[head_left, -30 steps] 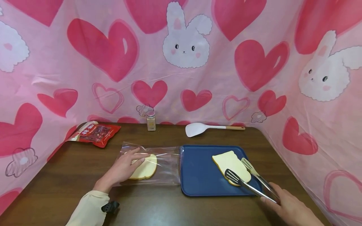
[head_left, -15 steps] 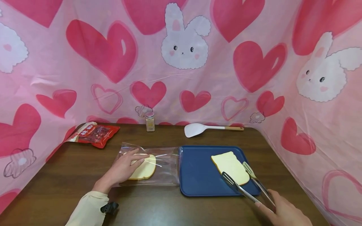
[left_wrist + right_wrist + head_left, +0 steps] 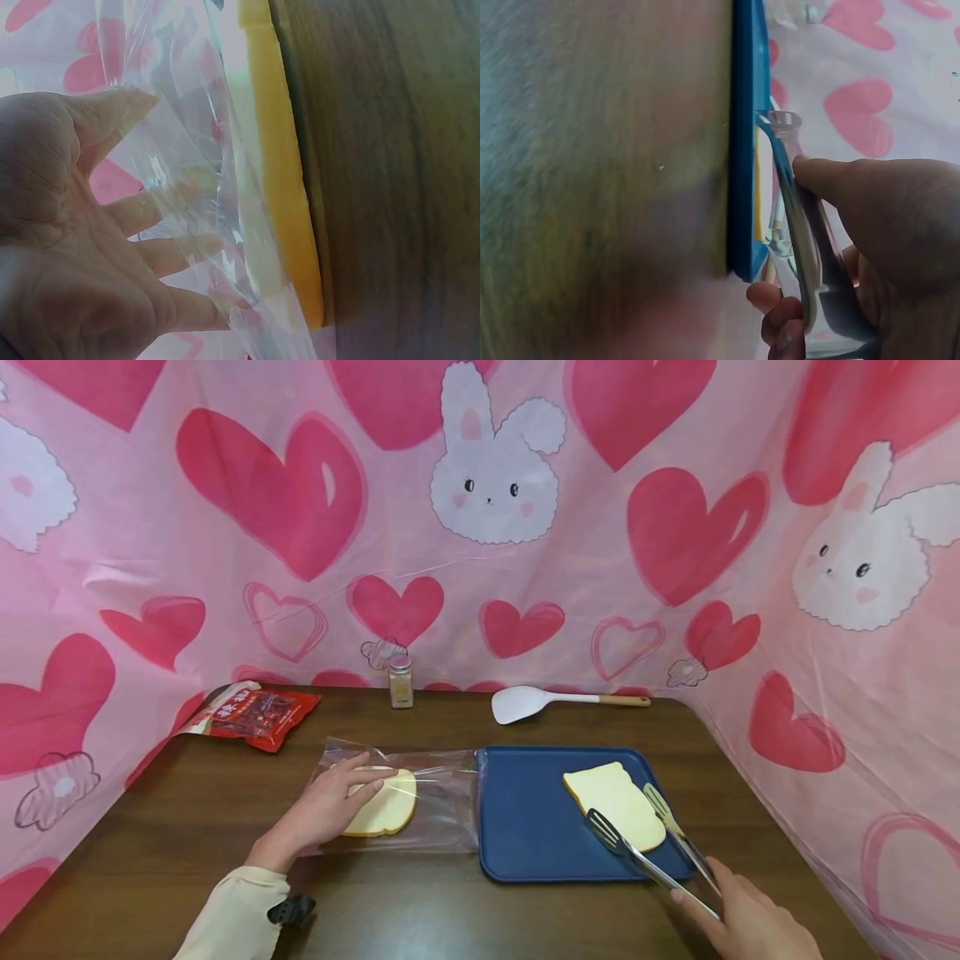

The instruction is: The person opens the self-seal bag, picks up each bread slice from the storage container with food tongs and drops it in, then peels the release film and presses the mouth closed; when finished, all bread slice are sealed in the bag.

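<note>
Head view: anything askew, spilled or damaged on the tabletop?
No spill or damage stands out. Mildly askew: the bread slice on the blue tray lies turned against the tray's sides, off toward its right, and the red packet sits slantwise by the left edge of the table.

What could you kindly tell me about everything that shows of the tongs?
The tongs have two long, shiny arms that look like metal, ending in slotted heads; in the head view, the left head looks dark and the right head pale. The right hand grips them by the arms. They are spread, slanting forward and left over the tray, with the heads at opposite sides of the slice there. Whether either head touches it, I cannot tell.
</note>
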`<action>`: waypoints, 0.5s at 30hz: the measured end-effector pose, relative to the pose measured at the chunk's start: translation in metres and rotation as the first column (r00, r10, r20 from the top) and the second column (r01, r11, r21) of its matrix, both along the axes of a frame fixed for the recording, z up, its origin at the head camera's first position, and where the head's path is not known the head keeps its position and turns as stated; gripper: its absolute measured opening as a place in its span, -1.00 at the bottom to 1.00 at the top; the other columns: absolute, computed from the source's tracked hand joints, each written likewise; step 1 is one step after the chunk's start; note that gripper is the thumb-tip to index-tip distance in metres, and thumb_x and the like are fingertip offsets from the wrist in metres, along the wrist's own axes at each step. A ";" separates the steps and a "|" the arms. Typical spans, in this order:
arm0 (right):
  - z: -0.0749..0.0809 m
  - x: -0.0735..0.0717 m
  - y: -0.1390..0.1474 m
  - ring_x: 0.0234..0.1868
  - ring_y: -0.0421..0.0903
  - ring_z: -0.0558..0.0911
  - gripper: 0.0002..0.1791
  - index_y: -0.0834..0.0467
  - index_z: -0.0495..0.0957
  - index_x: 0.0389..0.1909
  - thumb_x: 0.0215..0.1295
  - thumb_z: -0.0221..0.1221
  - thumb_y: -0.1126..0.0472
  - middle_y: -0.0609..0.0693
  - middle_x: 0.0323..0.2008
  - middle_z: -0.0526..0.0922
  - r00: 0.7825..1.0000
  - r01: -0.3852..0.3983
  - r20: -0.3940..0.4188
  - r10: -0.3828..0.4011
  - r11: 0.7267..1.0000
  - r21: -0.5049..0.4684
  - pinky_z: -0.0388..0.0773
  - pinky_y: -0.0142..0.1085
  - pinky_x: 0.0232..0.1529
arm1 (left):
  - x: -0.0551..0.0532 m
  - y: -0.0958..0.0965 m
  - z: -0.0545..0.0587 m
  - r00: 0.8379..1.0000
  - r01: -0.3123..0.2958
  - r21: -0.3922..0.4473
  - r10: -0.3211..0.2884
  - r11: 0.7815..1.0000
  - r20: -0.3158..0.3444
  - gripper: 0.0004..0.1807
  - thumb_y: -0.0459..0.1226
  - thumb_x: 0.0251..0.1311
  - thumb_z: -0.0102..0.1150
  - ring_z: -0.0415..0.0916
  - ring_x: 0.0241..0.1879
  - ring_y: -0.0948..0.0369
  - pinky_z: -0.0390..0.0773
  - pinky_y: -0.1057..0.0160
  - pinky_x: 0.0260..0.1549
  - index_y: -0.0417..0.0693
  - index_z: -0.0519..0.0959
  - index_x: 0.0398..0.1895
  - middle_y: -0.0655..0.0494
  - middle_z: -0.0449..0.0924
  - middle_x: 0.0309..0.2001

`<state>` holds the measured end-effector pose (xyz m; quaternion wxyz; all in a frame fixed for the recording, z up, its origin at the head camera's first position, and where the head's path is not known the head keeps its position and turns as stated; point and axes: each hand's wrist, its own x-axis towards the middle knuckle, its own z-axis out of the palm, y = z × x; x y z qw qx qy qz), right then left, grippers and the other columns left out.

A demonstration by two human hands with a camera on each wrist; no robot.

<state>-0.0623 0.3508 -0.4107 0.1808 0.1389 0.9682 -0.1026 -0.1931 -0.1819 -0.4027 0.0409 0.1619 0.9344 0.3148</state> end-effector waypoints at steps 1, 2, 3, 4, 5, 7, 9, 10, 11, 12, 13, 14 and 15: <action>0.000 0.000 0.000 -0.17 0.13 0.61 0.27 0.40 0.31 0.39 0.13 0.13 -0.68 0.34 0.00 0.63 1.000 0.001 0.000 -0.001 1.000 0.000 0.66 0.36 -0.18 | 0.000 0.000 0.000 1.000 0.002 -0.001 -0.002 1.000 -0.006 -0.61 -0.08 0.55 0.14 0.13 0.55 -0.46 0.02 -0.65 0.39 0.22 0.65 0.35 -0.33 0.27 0.58; 0.000 0.000 -0.001 -0.17 0.13 0.61 0.27 0.40 0.31 0.39 0.13 0.14 -0.68 0.32 -0.02 0.63 1.000 0.001 -0.001 -0.001 1.000 -0.001 0.67 0.36 -0.18 | 0.000 0.000 0.000 1.000 0.003 -0.003 -0.003 1.000 -0.013 -0.61 -0.08 0.55 0.14 0.14 0.54 -0.46 0.02 -0.65 0.39 0.22 0.65 0.35 -0.33 0.27 0.57; 0.000 0.000 -0.002 -0.18 0.12 0.60 0.26 0.40 0.32 0.38 0.14 0.15 -0.67 0.31 -0.04 0.64 1.000 0.000 -0.007 0.000 1.000 -0.001 0.67 0.35 -0.19 | 0.000 0.000 0.000 1.000 0.008 -0.004 -0.008 1.000 -0.025 -0.62 -0.09 0.55 0.14 0.16 0.54 -0.46 0.04 -0.64 0.39 0.21 0.66 0.35 -0.35 0.28 0.56; 0.000 0.001 -0.002 -0.19 0.11 0.60 0.24 0.39 0.33 0.37 0.14 0.16 -0.66 0.28 -0.08 0.64 1.000 -0.003 -0.013 0.002 1.000 -0.002 0.67 0.34 -0.20 | 0.000 0.000 0.000 0.999 0.011 -0.006 -0.011 1.000 -0.037 -0.62 -0.10 0.55 0.14 0.17 0.53 -0.46 0.06 -0.64 0.39 0.19 0.66 0.34 -0.36 0.29 0.56; 0.000 0.002 -0.003 -0.20 0.09 0.60 0.21 0.38 0.34 0.36 0.16 0.17 -0.64 0.25 -0.10 0.64 1.000 -0.006 -0.020 0.006 1.000 -0.003 0.67 0.32 -0.21 | 0.000 0.000 0.000 0.999 0.014 -0.009 -0.014 1.000 -0.047 -0.62 -0.10 0.55 0.14 0.19 0.52 -0.46 0.08 -0.64 0.38 0.19 0.66 0.33 -0.37 0.30 0.55; 0.000 0.003 -0.005 -0.23 0.06 0.59 0.15 0.36 0.37 0.33 0.18 0.18 -0.61 0.18 -0.17 0.63 0.999 -0.013 -0.036 0.013 1.000 -0.002 0.67 0.29 -0.24 | 0.001 0.001 0.001 0.998 0.016 -0.010 -0.017 1.000 -0.059 -0.63 -0.11 0.55 0.14 0.20 0.51 -0.47 0.10 -0.63 0.38 0.17 0.67 0.32 -0.39 0.31 0.53; 0.000 0.004 -0.005 -0.25 0.05 0.59 0.08 0.33 0.39 0.30 0.22 0.19 -0.57 0.14 -0.21 0.62 0.998 -0.024 -0.057 0.024 1.000 -0.002 0.67 0.26 -0.26 | 0.001 0.001 0.001 0.997 0.019 -0.013 -0.020 1.000 -0.069 -0.63 -0.12 0.56 0.13 0.21 0.50 -0.48 0.12 -0.63 0.37 0.15 0.68 0.32 -0.41 0.31 0.52; 0.000 0.005 -0.005 -0.26 0.05 0.60 0.07 0.32 0.39 0.30 0.23 0.19 -0.57 0.13 -0.22 0.62 0.998 -0.027 -0.061 0.027 1.000 0.000 0.67 0.25 -0.27 | 0.001 0.001 0.001 0.998 0.016 -0.011 -0.017 1.000 -0.065 -0.63 -0.12 0.56 0.13 0.21 0.50 -0.48 0.11 -0.63 0.37 0.15 0.68 0.32 -0.41 0.31 0.53; -0.001 0.005 -0.005 -0.26 0.05 0.60 0.05 0.31 0.39 0.30 0.25 0.19 -0.56 0.13 -0.22 0.63 0.997 -0.030 -0.068 0.030 1.000 -0.001 0.66 0.26 -0.27 | 0.001 0.001 0.002 0.998 0.015 -0.011 -0.016 1.000 -0.060 -0.63 -0.12 0.56 0.13 0.20 0.50 -0.48 0.10 -0.63 0.38 0.16 0.67 0.32 -0.41 0.30 0.53; -0.002 0.005 -0.005 -0.26 0.05 0.61 0.02 0.30 0.40 0.30 0.26 0.20 -0.54 0.12 -0.22 0.63 0.996 -0.035 -0.077 0.034 0.999 -0.003 0.66 0.24 -0.28 | 0.001 0.001 0.002 0.998 0.012 -0.008 -0.012 1.000 -0.054 -0.63 -0.13 0.55 0.13 0.20 0.51 -0.47 0.09 -0.63 0.39 0.16 0.67 0.33 -0.40 0.30 0.53; -0.003 0.005 -0.005 -0.26 0.05 0.61 0.00 0.29 0.40 0.30 0.27 0.20 -0.52 0.12 -0.23 0.64 0.995 -0.041 -0.086 0.040 0.999 -0.006 0.66 0.24 -0.29 | 0.002 0.000 0.002 0.998 0.013 -0.010 -0.014 1.000 -0.055 -0.63 -0.13 0.55 0.13 0.19 0.50 -0.48 0.09 -0.63 0.38 0.16 0.67 0.33 -0.41 0.30 0.53; -0.004 0.005 -0.004 -0.27 0.05 0.62 -0.03 0.27 0.40 0.29 0.28 0.22 -0.50 0.11 -0.23 0.64 0.994 -0.048 -0.096 0.047 0.999 -0.010 0.65 0.22 -0.30 | 0.002 0.000 0.002 0.999 0.012 -0.009 -0.012 1.000 -0.053 -0.63 -0.13 0.55 0.14 0.19 0.51 -0.48 0.10 -0.62 0.38 0.15 0.67 0.33 -0.41 0.30 0.53; -0.006 0.005 -0.004 -0.27 0.04 0.61 -0.05 0.26 0.41 0.29 0.29 0.22 -0.49 0.10 -0.25 0.63 0.993 -0.053 -0.103 0.052 0.998 -0.013 0.65 0.19 -0.31 | 0.002 0.000 0.002 0.998 0.014 -0.010 -0.014 1.000 -0.054 -0.63 -0.13 0.55 0.14 0.19 0.50 -0.48 0.10 -0.62 0.38 0.15 0.67 0.33 -0.41 0.30 0.53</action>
